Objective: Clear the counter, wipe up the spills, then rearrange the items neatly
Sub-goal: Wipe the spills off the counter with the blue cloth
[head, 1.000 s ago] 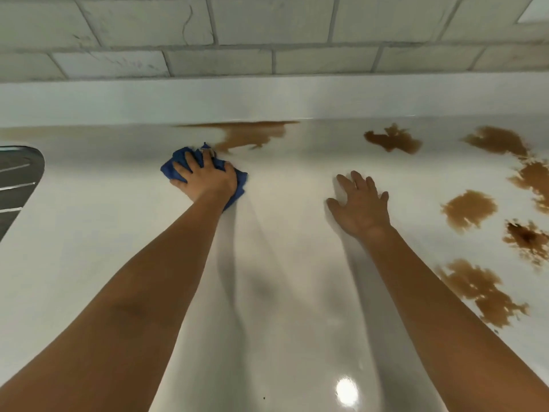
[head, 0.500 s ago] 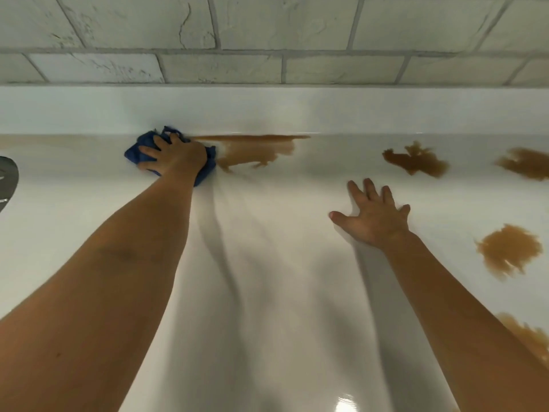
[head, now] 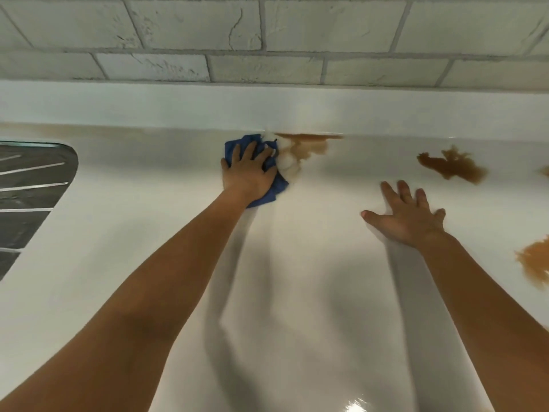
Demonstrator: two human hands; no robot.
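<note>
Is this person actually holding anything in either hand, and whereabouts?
The left hand presses flat on the middle of a crumpled blue cloth, fingers spread over it rather than curled in a grip. The right hand holds nothing; it rests open on the white counter.

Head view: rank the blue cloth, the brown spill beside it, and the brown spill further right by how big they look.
Largest to smallest, as seen:
1. Brown spill beside the cloth, smeared along the back edge.
2. Brown spill further right.
3. Blue cloth, though the left hand covers much of it, so its rank is unsure.
</note>
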